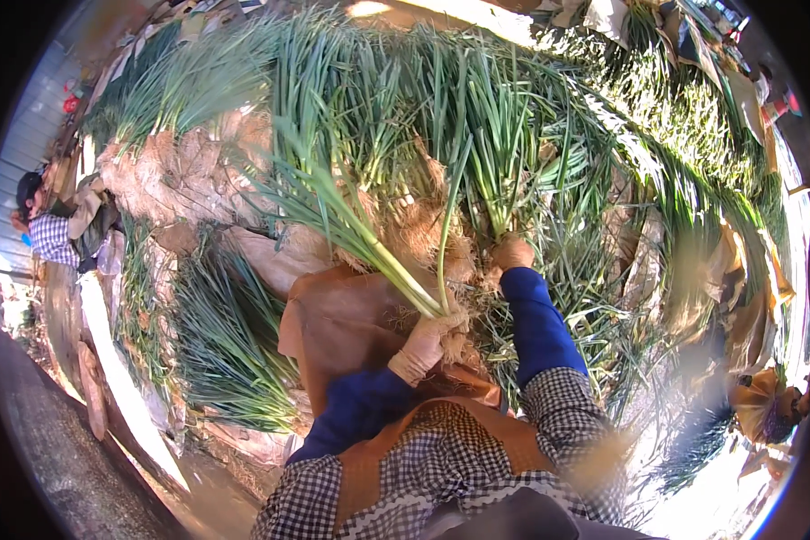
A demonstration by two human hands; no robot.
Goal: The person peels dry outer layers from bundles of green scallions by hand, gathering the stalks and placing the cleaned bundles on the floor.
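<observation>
The brown apron (337, 315) left of the left hand (430, 344) offers room — leafy green bundles (378, 99) crowd the way ahead.

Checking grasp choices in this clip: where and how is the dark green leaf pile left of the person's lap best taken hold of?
Probably by the paler stalk ends of the leaf pile, coming from its right, the lap side. There the stalks draw together, while the leaves spread loosely away to the far left, offering no compact grip.
</observation>
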